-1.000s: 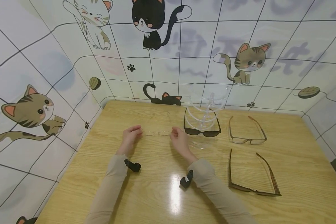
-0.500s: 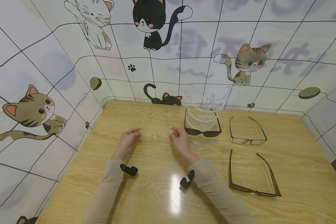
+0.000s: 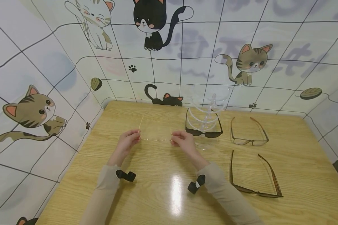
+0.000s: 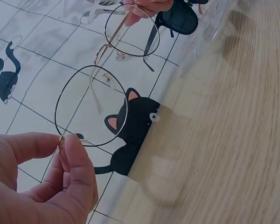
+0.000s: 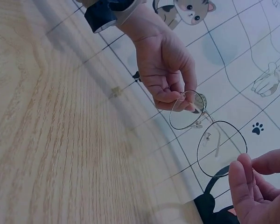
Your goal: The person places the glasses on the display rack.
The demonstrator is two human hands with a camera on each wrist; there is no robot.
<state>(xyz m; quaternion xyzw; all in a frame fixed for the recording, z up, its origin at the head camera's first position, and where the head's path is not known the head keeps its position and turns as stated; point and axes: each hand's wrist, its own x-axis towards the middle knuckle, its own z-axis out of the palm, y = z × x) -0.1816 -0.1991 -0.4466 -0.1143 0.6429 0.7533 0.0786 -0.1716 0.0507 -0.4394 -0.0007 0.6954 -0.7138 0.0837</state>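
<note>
A pair of thin gold wire-rimmed eyeglasses (image 4: 127, 108) with round lenses is held up between both hands, its temples unfolded and pointing away toward the wall. My left hand (image 3: 126, 144) pinches the left hinge corner between thumb and fingers, as the left wrist view shows close up. At the opposite hinge corner my right hand (image 3: 185, 143) pinches the frame in the same way. In the right wrist view the round rims (image 5: 246, 145) show between the two hands. The lenses are hard to make out in the head view.
Right of the hands stands a clear acrylic display rack (image 3: 207, 114), with black sunglasses (image 3: 212, 134) behind or on it. Brown-framed eyeglasses (image 3: 258, 142) and tortoiseshell glasses (image 3: 250, 190) lie further right on the wooden table (image 3: 157, 187). A cat-print wall covering (image 3: 169, 75) encloses the back and sides.
Both hands have drawn the eyeglasses slightly back toward the body. The frame has tilted, so the lenses look edge-on from the head and the temples show more clearly.
</note>
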